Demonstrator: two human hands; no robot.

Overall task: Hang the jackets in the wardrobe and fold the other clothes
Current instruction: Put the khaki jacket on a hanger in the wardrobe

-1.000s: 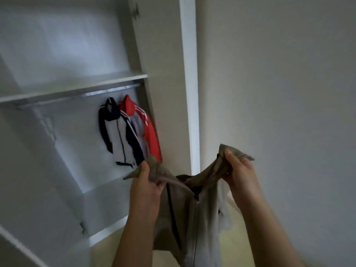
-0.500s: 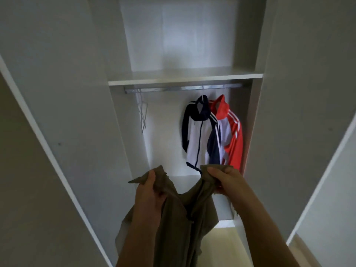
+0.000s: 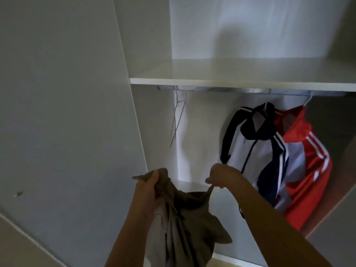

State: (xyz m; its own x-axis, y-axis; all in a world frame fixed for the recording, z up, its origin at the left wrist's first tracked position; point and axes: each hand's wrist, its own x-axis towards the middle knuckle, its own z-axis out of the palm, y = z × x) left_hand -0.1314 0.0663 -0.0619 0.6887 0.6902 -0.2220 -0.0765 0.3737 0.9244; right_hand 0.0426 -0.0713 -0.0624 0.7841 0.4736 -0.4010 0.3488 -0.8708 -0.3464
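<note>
Your left hand [image 3: 148,187] and right hand [image 3: 221,176] grip the khaki jacket [image 3: 188,218]; the empty hanger [image 3: 177,122] hangs above, nearer your left.

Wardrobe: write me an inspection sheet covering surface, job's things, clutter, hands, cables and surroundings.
Surface: white shelf above a metal rail.
Job's things: navy-and-white jacket and red jacket hang side by side at the rail's right end; khaki garment held in front of the wardrobe, not hung.
Clutter: one bare wire hanger at the rail's left end.
Hands: left hand grips the garment's bunched top; right hand pinches another edge of it.
Cables: nothing seen.
Surroundings: white door panel at the left.
</note>
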